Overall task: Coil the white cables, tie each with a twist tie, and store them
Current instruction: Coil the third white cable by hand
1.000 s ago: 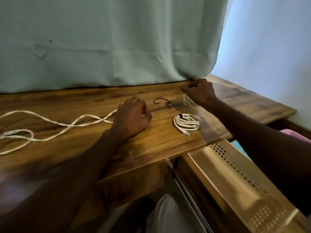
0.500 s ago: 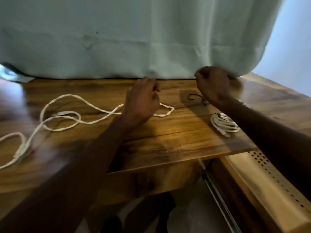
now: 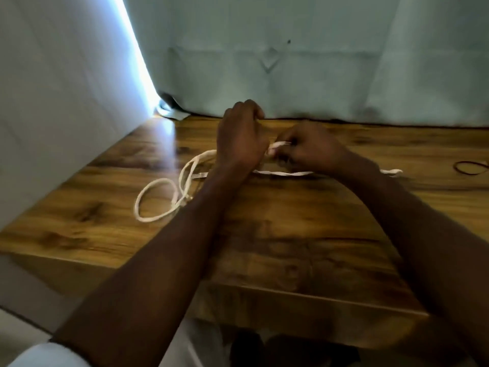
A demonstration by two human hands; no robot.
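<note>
Left hand [image 3: 239, 139]: fingers curled, apparently gripping the white cable [image 3: 283, 173] at its near side (the contact point is hidden). Right hand [image 3: 308, 149]: fingers pinch a short white section of the same cable between the two hands. Beyond the hands, the cable lies in loose loops to the left and runs right across the wooden table [image 3: 291, 247]. A dark twist tie [image 3: 469, 168] lies unused at far right. Judgement: coiling of this cable has barely begun; tying and storing remain.

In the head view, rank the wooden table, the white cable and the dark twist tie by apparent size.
1. wooden table
2. white cable
3. dark twist tie, partly cut off at the frame edge
</note>
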